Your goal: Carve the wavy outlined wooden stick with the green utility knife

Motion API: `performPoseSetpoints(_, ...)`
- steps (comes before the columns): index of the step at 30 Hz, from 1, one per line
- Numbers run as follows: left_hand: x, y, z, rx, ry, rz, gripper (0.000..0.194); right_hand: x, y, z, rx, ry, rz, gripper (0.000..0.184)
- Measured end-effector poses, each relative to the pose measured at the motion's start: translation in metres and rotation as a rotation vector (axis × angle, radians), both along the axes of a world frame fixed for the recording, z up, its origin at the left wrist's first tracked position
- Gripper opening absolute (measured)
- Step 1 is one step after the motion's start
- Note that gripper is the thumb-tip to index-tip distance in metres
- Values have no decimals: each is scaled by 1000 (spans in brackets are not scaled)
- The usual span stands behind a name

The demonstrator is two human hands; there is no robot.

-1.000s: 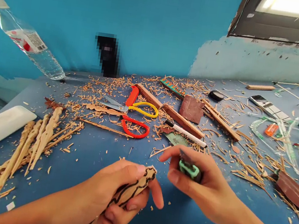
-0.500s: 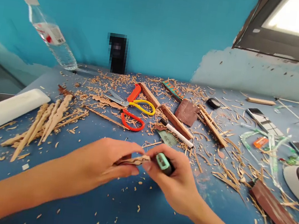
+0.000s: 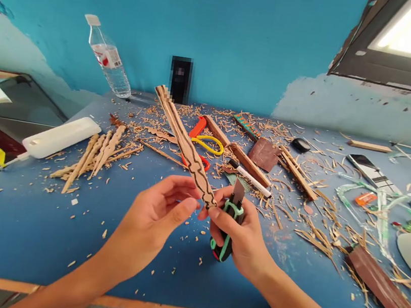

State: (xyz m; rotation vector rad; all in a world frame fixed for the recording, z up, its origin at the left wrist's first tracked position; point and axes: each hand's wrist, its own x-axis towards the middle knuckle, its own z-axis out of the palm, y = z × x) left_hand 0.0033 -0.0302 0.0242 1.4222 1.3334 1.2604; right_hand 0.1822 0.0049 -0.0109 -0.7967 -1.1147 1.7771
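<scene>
The right hand [image 3: 242, 230] is doing two jobs: it is wrapped around a utility knife [image 3: 233, 210], blade up, and its thumb and forefinger seem to nip the near end of a wooden strip [image 3: 187, 146] marked with wavy black lines. The strip slants up from that pinch, away from the person, its far end well beyond the left hand [image 3: 162, 214]. The left hand stands wide and loosely cupped just beside the strip's near end; I cannot tell whether its fingertips touch the wood. This looks like a moment for turning or regripping the strip, and the two-finger pinch is probably weak, so it would be wise to let the left hand take a full hold before the right lets go. The bare blade stands close to the strip's end; the left fingers should come in from the strip's far side and stay out of the edge's path. For any cut, shallow strokes outside the black line, with the grain and away from the left hand, should be safest. Beyond the right hand, the marker [image 3: 250, 177] and the scissors [image 3: 209, 151] lie apart on the surface [image 3: 171, 289], leaving elbow room; shaped wooden pieces [image 3: 107, 148] rest beyond the left hand, to its left.
</scene>
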Motion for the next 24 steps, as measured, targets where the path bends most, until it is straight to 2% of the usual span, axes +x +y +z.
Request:
performPoseSetpoints(3, 6, 0, 3, -80, -135, -72, 22, 0, -3, 3, 57, -12, 41, 45)
performPoseSetpoints(7, 7, -5, 4, -89, -226, -20, 18, 4, -8, 5, 152, -65, 41, 41)
performPoseSetpoints(11, 6, -16, 6, -115, -328, -15, 16, 6, -11, -3, 210, -141, 55, 35)
performPoseSetpoints(13, 3, -19, 7, -126, -319, -17, 17, 8, -11, -9, 221, -172, 87, 28)
performPoseSetpoints(16, -7, -18, 6, -166, -248, -50, 17, 16, -7, -11, 231, -208, 76, 28)
performPoseSetpoints(19, -21, -10, 0, -251, -236, -109, 25, 26, -1, -2, 263, -246, 40, 25)
performPoseSetpoints(24, -30, 9, -16, -402, -314, -249, 26, 22, 4, 14, 243, -423, 180, 19)
